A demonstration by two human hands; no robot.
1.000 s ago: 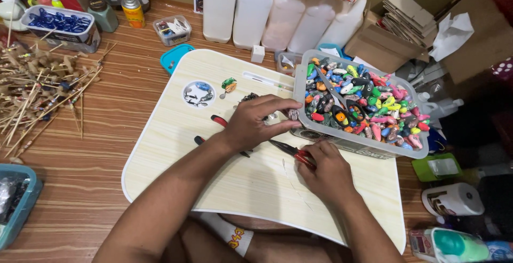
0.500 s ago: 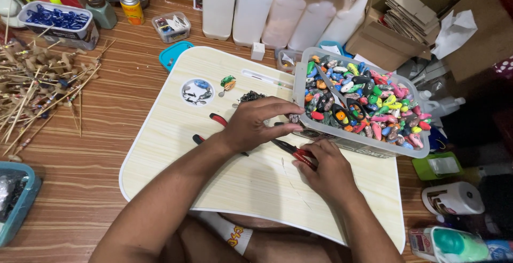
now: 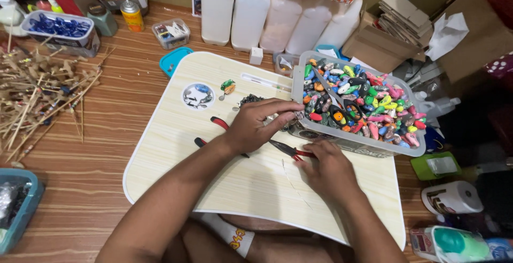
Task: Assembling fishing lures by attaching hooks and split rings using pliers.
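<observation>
— Pinching something small at the near edge of the clear plastic tub (image 3: 302, 89), are you?

— Yes. My left hand (image 3: 260, 124) is curled over the spot, fingertips closed on a little piece I can't make out from here, right where the tub's corner meets the lap desk (image 3: 176, 135). My right hand (image 3: 327, 168) is closed around the red-handled pliers (image 3: 291, 150), whose dark jaws point left toward those fingertips.

— So which step is this?

— I'd judge it's the fiddly joining bit: holding a small part steady while the pliers work on it. The next move calls for a firm, fine squeeze without letting the piece slip.

— What's around it?

— A second pair of pliers (image 3: 220, 124) with red grips lies partly under my left wrist. Inside the tub sit glossy lure-shaped bits (image 3: 368, 105) in many colours, smooth and rounded. Farther left on the pale wood-grain desk there's a round recess (image 3: 197, 95) with tiny hardware. Off the desk, far left, a rough pile of thin sticks (image 3: 37, 92) sprawls on the floorboards; white plastic jugs (image 3: 251, 9) stand at the far side.
</observation>
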